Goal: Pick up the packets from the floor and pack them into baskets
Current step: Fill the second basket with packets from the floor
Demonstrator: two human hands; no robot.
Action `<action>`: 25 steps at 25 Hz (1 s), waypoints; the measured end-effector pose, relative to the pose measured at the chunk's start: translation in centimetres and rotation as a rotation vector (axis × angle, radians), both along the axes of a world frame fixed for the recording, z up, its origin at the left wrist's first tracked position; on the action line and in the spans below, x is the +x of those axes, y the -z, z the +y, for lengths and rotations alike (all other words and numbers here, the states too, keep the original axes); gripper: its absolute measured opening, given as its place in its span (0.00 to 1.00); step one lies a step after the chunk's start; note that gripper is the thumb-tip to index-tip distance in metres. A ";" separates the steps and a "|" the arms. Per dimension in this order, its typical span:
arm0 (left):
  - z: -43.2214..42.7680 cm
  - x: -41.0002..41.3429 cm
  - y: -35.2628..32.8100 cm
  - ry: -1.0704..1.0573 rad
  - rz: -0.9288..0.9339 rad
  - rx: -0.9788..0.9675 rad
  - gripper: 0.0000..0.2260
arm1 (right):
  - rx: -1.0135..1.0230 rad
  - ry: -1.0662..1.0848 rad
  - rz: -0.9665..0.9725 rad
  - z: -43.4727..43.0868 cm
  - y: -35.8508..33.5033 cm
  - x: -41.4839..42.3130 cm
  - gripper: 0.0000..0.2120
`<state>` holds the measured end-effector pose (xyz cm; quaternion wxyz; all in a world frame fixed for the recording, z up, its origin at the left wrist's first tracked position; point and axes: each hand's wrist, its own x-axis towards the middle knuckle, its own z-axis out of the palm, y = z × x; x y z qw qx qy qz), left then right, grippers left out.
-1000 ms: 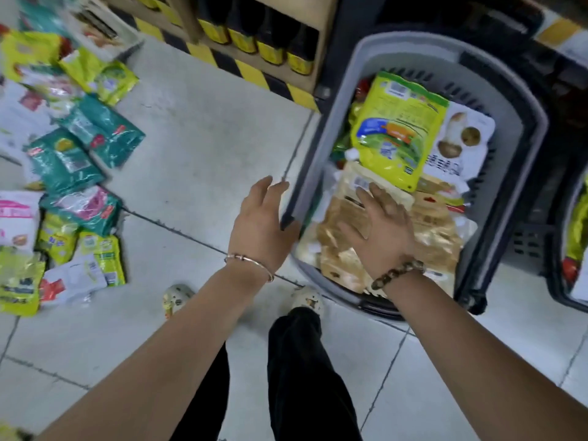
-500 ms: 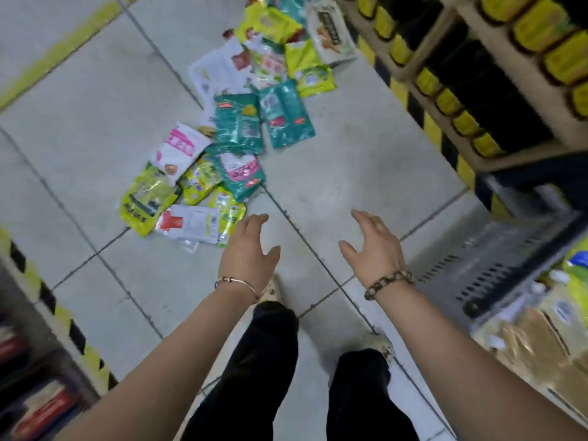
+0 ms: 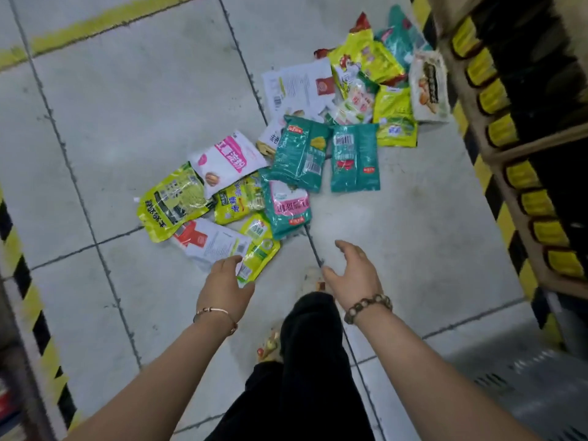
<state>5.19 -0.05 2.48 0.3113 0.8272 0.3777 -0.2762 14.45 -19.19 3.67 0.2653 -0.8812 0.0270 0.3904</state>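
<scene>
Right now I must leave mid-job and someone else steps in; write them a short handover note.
Left hand: on the near end of the small yellow-green packet, thumb hidden by it; a grip cannot be confirmed.
Right hand: open, empty, above bare floor.
Packets: all in one pile on the floor, beside the shelf.
Basket: only a blurred grey corner shows at lower right; its contents are out of view.
Done: nothing lifted yet. Left: pick up the whole pile and pack it.
</scene>
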 end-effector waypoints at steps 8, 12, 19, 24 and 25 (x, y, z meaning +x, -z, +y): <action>6.1 1.7 14.0 -0.374 0.150 -0.007 0.26 | -0.094 -0.025 0.087 4.3 14.6 8.4 0.28; 9.1 0.9 20.8 -0.501 0.215 0.052 0.28 | -0.091 0.128 0.167 6.9 21.6 9.3 0.29; 11.5 0.9 28.3 -1.169 0.229 0.116 0.45 | -0.068 0.411 0.207 10.4 28.4 10.7 0.35; 13.1 0.4 32.4 -1.446 0.236 -0.186 0.52 | -0.233 0.521 0.251 12.2 30.5 11.7 0.41; 12.8 1.1 31.4 -1.440 0.322 -0.164 0.57 | -0.223 0.536 0.275 12.4 30.4 11.7 0.38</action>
